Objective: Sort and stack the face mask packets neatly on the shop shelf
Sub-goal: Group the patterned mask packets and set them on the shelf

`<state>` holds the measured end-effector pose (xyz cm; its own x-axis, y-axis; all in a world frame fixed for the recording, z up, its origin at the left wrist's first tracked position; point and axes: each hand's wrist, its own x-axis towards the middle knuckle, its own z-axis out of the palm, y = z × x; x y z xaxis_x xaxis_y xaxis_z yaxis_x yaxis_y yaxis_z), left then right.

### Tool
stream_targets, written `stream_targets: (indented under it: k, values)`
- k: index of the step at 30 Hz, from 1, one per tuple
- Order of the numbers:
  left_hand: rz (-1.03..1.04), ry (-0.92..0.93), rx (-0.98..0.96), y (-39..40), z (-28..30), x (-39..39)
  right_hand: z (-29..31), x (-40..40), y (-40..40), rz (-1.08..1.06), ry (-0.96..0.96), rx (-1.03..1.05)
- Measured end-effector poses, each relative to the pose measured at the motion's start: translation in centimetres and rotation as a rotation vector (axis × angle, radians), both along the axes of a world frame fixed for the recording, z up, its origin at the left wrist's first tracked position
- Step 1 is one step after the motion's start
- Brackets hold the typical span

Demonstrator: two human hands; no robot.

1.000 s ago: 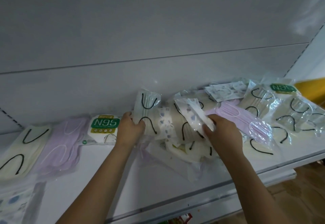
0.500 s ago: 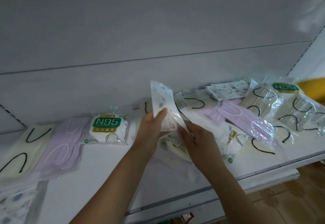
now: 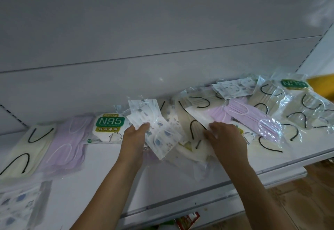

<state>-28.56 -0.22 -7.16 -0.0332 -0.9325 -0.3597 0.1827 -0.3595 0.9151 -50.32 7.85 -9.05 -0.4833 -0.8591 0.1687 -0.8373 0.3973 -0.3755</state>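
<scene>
My left hand (image 3: pixel 134 137) holds two white packets with blue prints (image 3: pixel 159 132) above the shelf, thumb on top. My right hand (image 3: pixel 226 139) rests on the jumbled pile in the middle, fingers curled at the edge of a cream packet with black loops (image 3: pixel 194 121). A lilac packet (image 3: pixel 253 119) lies just right of that hand. On the left, a cream packet (image 3: pixel 27 146), a lilac packet (image 3: pixel 66 143) and a green N95 packet (image 3: pixel 108 126) lie side by side.
More cream packets (image 3: pixel 307 114), a printed packet (image 3: pixel 233 88) and another N95 packet (image 3: pixel 293 84) crowd the right end. A printed packet (image 3: pixel 16 204) lies at the front left. The white shelf (image 3: pixel 101 181) has a front lip; a wooden floor (image 3: pixel 310 199) shows below right.
My left hand has taken the printed packets and lowered them to the left. My right hand has let go of them and moved right onto the pile.
</scene>
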Motion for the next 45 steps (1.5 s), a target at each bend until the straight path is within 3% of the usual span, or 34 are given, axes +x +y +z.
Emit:
stream_targets:
  k: [2, 7, 11, 13, 15, 17, 19, 22, 24, 29, 30, 31, 34, 36, 39, 42, 45]
  values:
    - [-0.047, -0.014, -0.025, 0.5, 0.2, -0.5, 0.1, 0.5, 0.5, 0.011, -0.060, -0.079]
    - [-0.165, -0.035, -0.098, 1.7, 1.5, -1.8, 2.0, 1.0, 1.2, -0.068, -0.250, -0.553]
    - [-0.206, -0.083, -0.170, 2.1, 2.3, -3.1, 3.3, 0.8, 1.2, -0.075, -0.317, -0.693]
    - [-0.163, -0.112, -0.203, 2.0, 2.6, -3.9, 3.2, 0.0, 1.0, -0.079, -0.510, -0.748]
    - [-0.134, -0.090, -0.238, 2.0, 3.0, -4.5, 3.1, -0.5, 0.9, -0.094, -0.725, -0.736]
    - [-0.218, -0.046, -0.226, 2.1, 3.4, -5.7, 2.8, -0.3, 0.5, -0.058, -0.803, -0.667]
    - [-0.263, -0.095, -0.240, 2.1, 3.5, -7.0, 2.7, 0.4, -0.1, 0.023, -0.787, -0.565]
    - [-0.088, -0.219, -0.294, 0.9, 3.8, -7.8, 2.8, -1.3, -1.5, 0.127, -0.661, -0.453]
    - [0.016, -0.236, -0.329, -0.4, 4.7, -7.4, 2.8, -4.5, -3.0, 0.085, -0.580, -0.424]
    - [0.018, -0.242, -0.245, -3.1, 4.8, -8.7, 2.2, -9.8, -6.2, -0.014, -1.162, -0.227]
    - [-0.027, -0.260, -0.197, -3.3, 4.4, -9.3, 2.1, -9.3, -6.6, -0.015, -1.157, -0.160]
    - [-0.066, -0.266, -0.145, -3.5, 3.7, -9.8, 2.0, -8.8, -7.0, -0.003, -1.031, -0.081]
    - [-0.082, -0.255, -0.059, -4.0, 2.0, -10.6, 1.3, -7.3, -8.0, 0.131, -0.489, -0.006]
    - [-0.047, -0.249, -0.053, -3.9, 1.7, -10.5, 0.8, -6.6, -8.6, 0.185, -0.393, -0.021]
    - [0.020, -0.218, -0.048, -3.6, 1.3, -9.5, 0.4, -6.3, -8.6, 0.167, -0.415, -0.129]
    - [0.188, -0.218, -0.119, -3.6, 1.4, -8.2, 1.7, -7.1, -7.4, 0.128, -0.475, -0.411]
    - [0.147, -0.168, -0.132, -3.1, 2.2, -8.7, 3.3, -8.1, -6.2, 0.133, -0.864, -0.538]
